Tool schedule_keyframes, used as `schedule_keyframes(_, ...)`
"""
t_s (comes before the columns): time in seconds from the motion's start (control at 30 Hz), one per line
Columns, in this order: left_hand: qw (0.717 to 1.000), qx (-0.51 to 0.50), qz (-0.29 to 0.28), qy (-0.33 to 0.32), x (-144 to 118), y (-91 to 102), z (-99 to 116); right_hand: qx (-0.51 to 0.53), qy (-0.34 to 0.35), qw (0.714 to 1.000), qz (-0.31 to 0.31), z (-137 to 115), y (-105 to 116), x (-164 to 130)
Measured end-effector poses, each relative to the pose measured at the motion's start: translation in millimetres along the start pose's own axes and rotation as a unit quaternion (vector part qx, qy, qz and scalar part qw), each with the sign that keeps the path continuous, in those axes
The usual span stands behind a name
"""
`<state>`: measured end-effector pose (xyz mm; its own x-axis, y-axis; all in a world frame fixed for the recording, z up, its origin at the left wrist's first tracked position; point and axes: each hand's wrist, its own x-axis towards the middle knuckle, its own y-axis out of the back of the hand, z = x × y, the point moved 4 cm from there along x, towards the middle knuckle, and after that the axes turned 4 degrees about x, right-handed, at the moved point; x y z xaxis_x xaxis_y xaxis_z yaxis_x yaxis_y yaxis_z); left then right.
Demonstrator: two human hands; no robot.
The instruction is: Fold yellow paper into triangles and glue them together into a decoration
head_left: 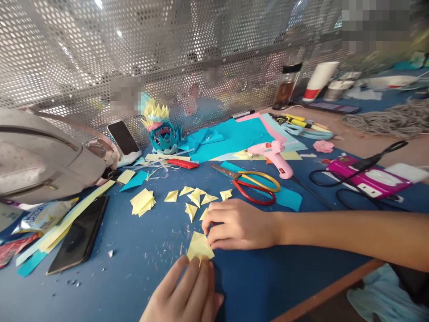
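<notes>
A: What sat between the hands?

B: A small yellow paper square [200,246], matte and creased, lying flat on the blue table [134,268] near its front edge. The left hand [187,293] came up from below, fingers close together and flat, tips pressing the paper's near edge. The right hand [234,223] reached in from the right, fingers curled, tips pinning the paper's upper corner to the table.

A: And just beyond it?

B: A scatter of folded triangles [194,199], the same yellow, sharp-edged and pointed, lying loose beside the right hand. To their left was a small stack of yellow squares [142,201], slightly fanned.

A: Tools?

B: Scissors [250,181] with one red and one yellow loop, blades open a little, resting partly on a teal sheet [288,197]. Behind them lay a pink glue gun [275,156], glossy plastic, on its side. A red cutter [182,163] lay farther left.

A: Anything finished?

B: A spiky paper flower [161,127], a teal ring of points below and yellow points above, stood upright against the perforated metal screen [100,53].

A: The edges?

B: A black phone [78,237] lay flat at left over long yellow strips [73,214], and a grey bag [43,156], soft and zippered, bulged behind it. At right was a magenta power strip [368,179] with black cord looped beside it. Tiny paper specks dotted the table.
</notes>
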<state>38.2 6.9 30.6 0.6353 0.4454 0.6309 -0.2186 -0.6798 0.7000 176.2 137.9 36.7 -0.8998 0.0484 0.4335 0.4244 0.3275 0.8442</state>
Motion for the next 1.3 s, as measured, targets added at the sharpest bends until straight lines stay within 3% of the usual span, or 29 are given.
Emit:
schedule_keyframes(0.2,0.998,0.027,-0.041,-0.041,-17,-5.0,5,0.023,-0.027,0.999,-0.024,2,-5,3)
schedule_keyframes(0.33,0.999,-0.008,-0.017,-0.043,-3,-1.6,-7,0.017,-0.029,0.999,-0.027,5,-9,4)
schedule_keyframes(0.53,0.998,-0.041,-0.045,-0.017,16,-3.7,-22,0.006,-0.036,0.999,-0.008,8,-11,3)
schedule_keyframes(0.73,0.998,0.000,-0.058,-0.039,8,-3.1,-13,-0.012,-0.024,1.000,-0.003,6,-8,1)
schedule_keyframes(0.8,0.999,0.016,-0.034,-0.028,5,-3.6,-9,-0.027,-0.013,1.000,-0.007,5,-7,0)
schedule_keyframes(0.87,0.999,0.014,0.036,0.035,3,-0.5,-10,-0.044,-0.002,0.999,-0.015,4,-7,0)
schedule_keyframes(0.9,0.999,0.001,0.036,0.035,3,-1.5,-10,-0.050,0.003,0.999,-0.017,4,-7,0)
schedule_keyframes(0.93,0.999,-0.014,-0.033,-0.003,3,-7.6,-7,-0.055,0.008,0.998,-0.018,3,-7,0)
schedule_keyframes(0.97,0.999,-0.024,-0.042,-0.010,4,-8.4,-8,-0.057,0.010,0.998,-0.018,3,-7,0)
schedule_keyframes(1.07,0.995,-0.075,0.033,0.051,9,-1.4,-21,-0.050,0.014,0.999,-0.011,3,-6,0)
schedule_keyframes(1.1,0.993,-0.105,0.012,0.053,11,-2.4,-24,-0.045,0.013,0.999,-0.010,3,-6,0)
schedule_keyframes(1.13,0.988,-0.136,-0.044,0.059,13,-6.4,-27,-0.040,0.011,0.999,-0.008,3,-5,-1)
schedule_keyframes(1.2,0.983,-0.155,-0.077,0.064,15,-8.7,-30,-0.032,0.010,0.999,-0.006,3,-5,-1)
schedule_keyframes(1.3,0.992,-0.114,-0.025,0.048,14,-6.3,-26,-0.030,0.013,0.999,0.002,3,-5,-2)
